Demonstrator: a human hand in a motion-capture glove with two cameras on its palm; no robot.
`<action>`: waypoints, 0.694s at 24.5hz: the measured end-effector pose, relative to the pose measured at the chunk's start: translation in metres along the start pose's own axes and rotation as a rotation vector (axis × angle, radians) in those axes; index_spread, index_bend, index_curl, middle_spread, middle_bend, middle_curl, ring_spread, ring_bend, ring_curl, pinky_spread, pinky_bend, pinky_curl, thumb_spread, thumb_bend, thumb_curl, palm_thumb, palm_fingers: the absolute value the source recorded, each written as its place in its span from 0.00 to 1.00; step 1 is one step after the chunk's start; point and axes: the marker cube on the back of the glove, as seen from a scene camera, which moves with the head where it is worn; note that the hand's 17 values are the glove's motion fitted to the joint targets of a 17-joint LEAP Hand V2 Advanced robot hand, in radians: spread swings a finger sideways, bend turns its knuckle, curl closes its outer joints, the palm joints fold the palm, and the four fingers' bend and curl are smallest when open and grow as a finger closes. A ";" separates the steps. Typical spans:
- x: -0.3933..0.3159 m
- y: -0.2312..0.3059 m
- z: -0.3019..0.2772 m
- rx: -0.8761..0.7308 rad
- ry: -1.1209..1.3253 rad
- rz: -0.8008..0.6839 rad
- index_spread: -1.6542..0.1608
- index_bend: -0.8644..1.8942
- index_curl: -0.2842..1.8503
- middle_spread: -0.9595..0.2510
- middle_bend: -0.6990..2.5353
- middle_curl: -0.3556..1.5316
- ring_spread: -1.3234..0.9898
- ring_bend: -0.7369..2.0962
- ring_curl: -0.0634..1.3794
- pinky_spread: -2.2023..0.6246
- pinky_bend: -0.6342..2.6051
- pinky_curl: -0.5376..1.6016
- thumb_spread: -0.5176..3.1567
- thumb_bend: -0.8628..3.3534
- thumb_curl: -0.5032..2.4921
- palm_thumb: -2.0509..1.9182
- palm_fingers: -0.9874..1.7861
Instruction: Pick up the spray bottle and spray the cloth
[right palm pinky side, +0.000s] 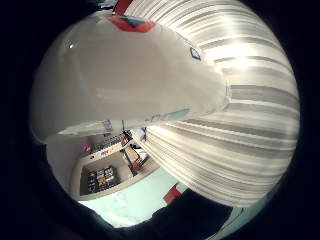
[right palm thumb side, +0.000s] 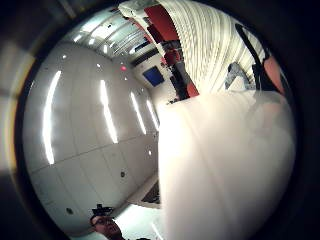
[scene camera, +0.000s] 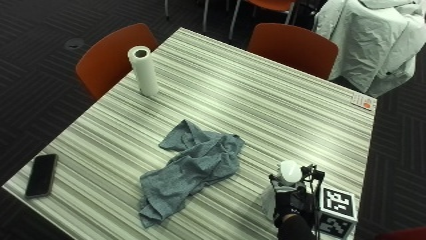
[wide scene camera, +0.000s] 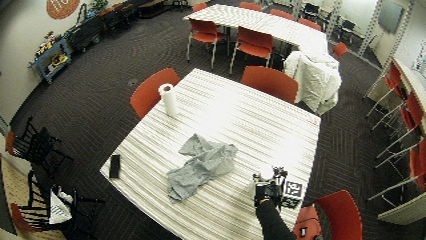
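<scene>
In the outside view a white spray bottle stands upright near the table's front right edge, right of the cloth. My gloved right hand is wrapped round the bottle's lower body, fingers curled about it. The bottle's white wall fills much of the little finger side palm view and bulks large in the thumb side view as the bottle. A crumpled grey cloth lies on the striped table, a short gap away from the bottle. The wide view shows the same hand, bottle and cloth.
A paper towel roll stands at the far left of the table. A black phone lies at the near left corner, a small card at the far right edge. Orange chairs ring the table.
</scene>
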 end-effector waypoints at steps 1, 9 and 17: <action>-0.002 -0.001 0.000 0.004 -0.002 0.003 0.78 0.52 0.37 0.74 0.37 0.43 0.54 0.39 0.30 0.84 0.21 0.32 0.36 0.23 0.37 0.83 0.58; -0.053 -0.023 0.011 -0.036 -0.004 -0.068 0.79 0.53 0.39 0.75 0.38 0.45 0.53 0.41 0.31 0.84 0.22 0.30 0.34 0.23 0.38 0.83 0.57; -0.149 -0.021 0.019 -0.019 -0.009 -0.162 0.80 0.53 0.39 0.76 0.38 0.45 0.53 0.41 0.32 0.83 0.22 0.30 0.32 0.22 0.39 0.83 0.57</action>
